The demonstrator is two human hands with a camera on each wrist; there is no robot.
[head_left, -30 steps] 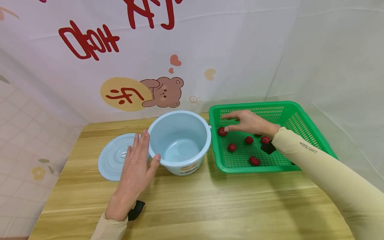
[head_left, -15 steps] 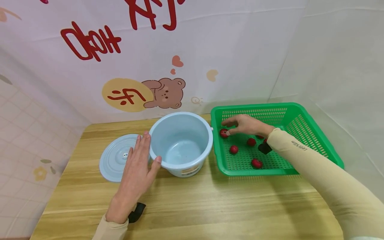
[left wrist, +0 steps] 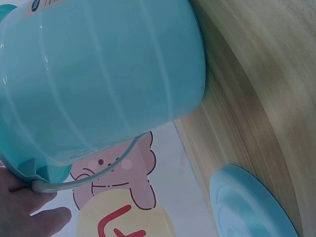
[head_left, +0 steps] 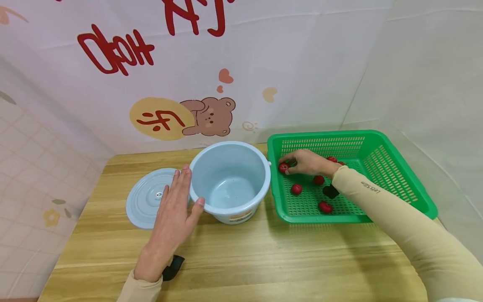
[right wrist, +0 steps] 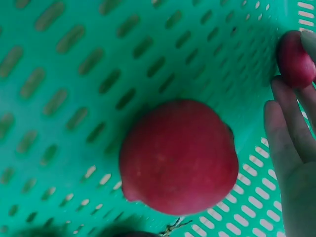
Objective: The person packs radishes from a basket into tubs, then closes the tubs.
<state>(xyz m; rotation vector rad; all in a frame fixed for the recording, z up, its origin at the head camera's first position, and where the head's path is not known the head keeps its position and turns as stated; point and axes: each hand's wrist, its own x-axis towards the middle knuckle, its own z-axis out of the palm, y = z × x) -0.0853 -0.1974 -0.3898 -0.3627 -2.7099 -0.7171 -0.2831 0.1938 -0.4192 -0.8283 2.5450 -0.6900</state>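
In the head view my right hand (head_left: 307, 162) reaches into a green plastic basket (head_left: 281, 216). Thumb and fingers pinch a small round red vegetable (head_left: 284, 168) by the basket's left wall. The right wrist view shows fingers (right wrist: 291, 123) around that red vegetable (right wrist: 296, 59), with a larger-looking red one (right wrist: 177, 158) close to the camera. My left hand (head_left: 171, 214) lies with straight fingers against the left rim of a light blue bucket (head_left: 234, 144). In the left wrist view its fingers (left wrist: 52, 220) are beside the bucket's handle (left wrist: 98, 174).
A round blue lid (head_left: 143, 201) lies on the wooden table (head_left: 241, 260), left of the bucket and partly behind my left hand. More red vegetables (head_left: 325, 207) are scattered in the basket. A printed cloth (head_left: 309, 63) hangs behind the table.
My right hand has lowered toward the basket's left wall, and its fingers have closed around the red vegetable there. The left hand stays at the bucket; the head view has shifted slightly.
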